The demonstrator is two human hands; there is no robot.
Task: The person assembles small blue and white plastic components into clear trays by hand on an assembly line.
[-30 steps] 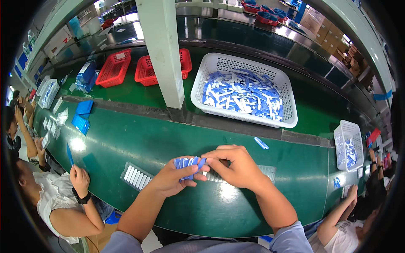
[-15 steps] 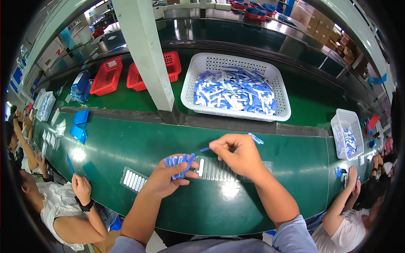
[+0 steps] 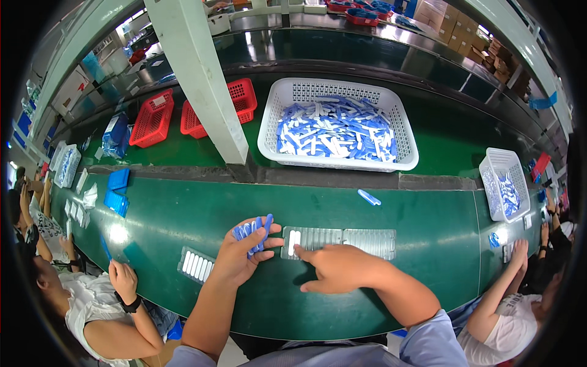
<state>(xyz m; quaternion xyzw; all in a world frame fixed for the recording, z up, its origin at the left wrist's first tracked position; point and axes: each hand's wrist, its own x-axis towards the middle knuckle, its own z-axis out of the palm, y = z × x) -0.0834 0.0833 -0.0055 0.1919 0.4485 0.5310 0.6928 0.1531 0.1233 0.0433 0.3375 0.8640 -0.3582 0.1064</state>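
My left hand (image 3: 244, 249) is closed around a bunch of slim blue-and-white sticks (image 3: 249, 234), which fan out above its fingers. Beside it on the green table lies a clear ribbed plastic tray (image 3: 368, 243) with narrow slots. Two white sticks (image 3: 291, 241) lie side by side in its left end. My right hand (image 3: 340, 267) reaches across the tray's near edge, index finger stretched out and its tip on the second white stick. The thumb points left, and the other fingers are partly hidden under the palm.
A second clear tray (image 3: 195, 265) with several white sticks lies left of my forearm. Two loose blue sticks (image 3: 369, 197) lie beyond the tray. A white basket (image 3: 269, 147) of sticks stands behind, near a white post (image 3: 202, 79) and red baskets (image 3: 151, 119). Co-workers sit on both sides.
My right hand has come down and left to the tray, and the blue stick it pinched is out of its fingers. Two white sticks now show in the tray where one showed before.
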